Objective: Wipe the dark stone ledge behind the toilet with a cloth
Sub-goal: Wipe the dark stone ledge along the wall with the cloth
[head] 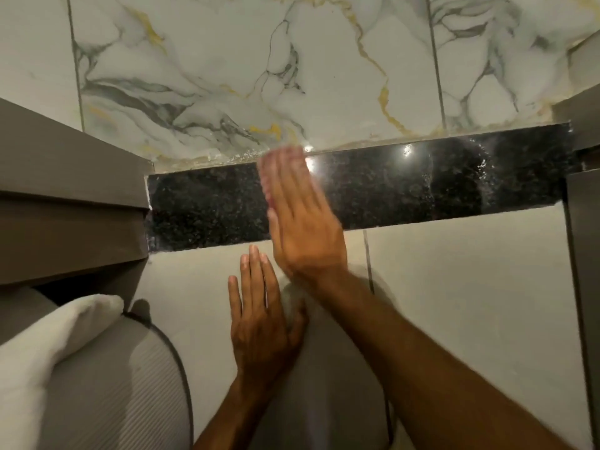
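Observation:
The dark speckled stone ledge (pixel 438 180) runs across the middle of the view, glossy with light spots. My right hand (pixel 302 219) lies flat on it, blurred, fingers straight and pointing at the marble wall. A pinkish cloth (pixel 267 180) shows under the fingers along their left edge; most of it is hidden by the hand. My left hand (pixel 259 313) rests flat, fingers spread, on the pale tiled face below the ledge, just left of my right wrist, holding nothing.
A white and gold veined marble wall (pixel 227 66) rises behind the ledge. Brown panels (pixel 65 196) box in the left side, and another panel (pixel 584 254) the right. A white folded towel (pixel 42 362) and a grey ribbed item (pixel 130 384) sit at lower left.

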